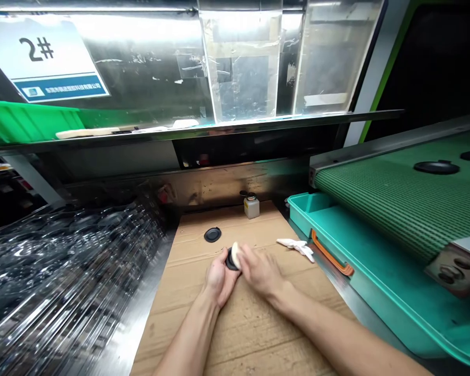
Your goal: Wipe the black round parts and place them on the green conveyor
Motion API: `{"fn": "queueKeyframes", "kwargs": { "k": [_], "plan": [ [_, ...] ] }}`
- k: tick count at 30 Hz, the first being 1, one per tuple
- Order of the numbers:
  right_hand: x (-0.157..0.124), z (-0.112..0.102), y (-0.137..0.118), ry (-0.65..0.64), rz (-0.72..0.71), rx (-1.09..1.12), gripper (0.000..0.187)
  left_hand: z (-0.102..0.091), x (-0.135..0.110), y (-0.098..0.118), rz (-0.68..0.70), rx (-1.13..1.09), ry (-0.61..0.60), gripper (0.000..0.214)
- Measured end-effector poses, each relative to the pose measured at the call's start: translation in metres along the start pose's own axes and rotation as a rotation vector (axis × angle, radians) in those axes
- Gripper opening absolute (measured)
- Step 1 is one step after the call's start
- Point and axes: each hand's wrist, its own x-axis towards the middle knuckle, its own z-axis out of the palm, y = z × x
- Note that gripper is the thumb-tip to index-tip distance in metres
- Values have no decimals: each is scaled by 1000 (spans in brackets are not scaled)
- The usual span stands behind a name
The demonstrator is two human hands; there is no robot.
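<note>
Grip check, both sides?

— Left grip (219, 277) is clenched around a black disc (230, 262), its curled fingers hiding much of the rim. Right grip (260, 271) is closed on a white pad (235, 256), pressing it against the disc's face.

Location of the disc?

— Between both hands, low over a corrugated cardboard sheet (250, 334). Contact with the cardboard: cannot tell.

Handling note?

— Best practice, in my judgement: brace the disc in the left palm and apply even fingertip pressure through the pad, so the disc cannot twist or slip.

Materials nearby?

— Second black disc (212, 235), oval in view, matte, lying flat on the cardboard. Small white bottle (251, 208) with dark cap stands upright near the far edge. Crumpled white cloth (295, 248) lies right of the hands, soft and creased. Farther right: ribbed green conveyor belt (391, 203) carrying black discs (436, 167), above a teal tray (360, 297) with an orange handle (331, 253).
</note>
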Motion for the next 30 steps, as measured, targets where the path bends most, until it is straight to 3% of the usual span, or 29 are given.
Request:
{"fn": "queueKeyframes", "kwargs": {
  "k": [2,6,9,14,23,27,30],
  "plan": [
    [-2,-1,1,9,61,-3,41,0,0,1,11,9,19,30],
    [-3,0,-1,0,-21,3,41,0,-1,2,-24,6,-36,32],
    [-1,0,-2,-1,74,-45,44,3,-4,2,-6,38,-25,34],
    [3,-1,-5,-49,39,-89,48,6,-7,0,-45,90,-117,41],
    [2,-8,-2,-59,145,-17,52,5,-7,0,5,113,-39,32],
    [-1,-8,-1,-66,86,10,51,5,-6,3,-26,87,-41,33],
    [-2,-7,-1,-72,131,24,50,5,-5,4,7,65,-7,32]
  ]
}}
